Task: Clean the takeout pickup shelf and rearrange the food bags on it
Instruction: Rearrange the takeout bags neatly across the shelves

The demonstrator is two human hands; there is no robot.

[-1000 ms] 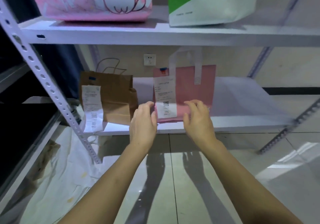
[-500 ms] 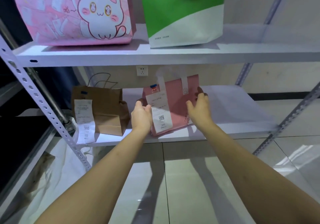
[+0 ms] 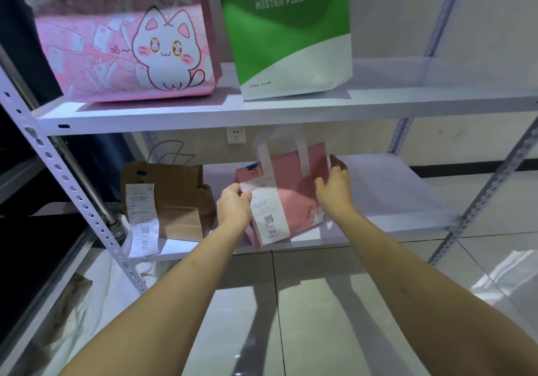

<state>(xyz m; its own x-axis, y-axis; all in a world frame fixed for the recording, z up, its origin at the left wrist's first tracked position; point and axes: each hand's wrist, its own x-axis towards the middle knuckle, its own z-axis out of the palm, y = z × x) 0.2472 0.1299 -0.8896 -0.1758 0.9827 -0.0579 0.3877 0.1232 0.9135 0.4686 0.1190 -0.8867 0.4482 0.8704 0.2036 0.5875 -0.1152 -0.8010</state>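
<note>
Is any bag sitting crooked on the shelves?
Yes. The small pink bag on the lower shelf is tilted, gripped by the left hand, right hand at its other side. The other bags stand upright.

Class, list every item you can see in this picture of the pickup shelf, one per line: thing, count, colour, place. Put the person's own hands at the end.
cat bag: 1, pink with a white cartoon cat, upper shelf, left
pizza bag: 1, green over white, upper shelf, right of the cat bag
upper shelf: 1, white, top board
brown paper bag: 1, brown, lower shelf, left, with a white receipt hanging on its front
small pink bag: 1, pink with white handles, lower shelf, middle, tilted, receipt on front
lower shelf: 1, white, bare to the right
wall socket: 1, white, back wall
left hand: on the small pink bag's left edge
right hand: open, at its right side
</note>
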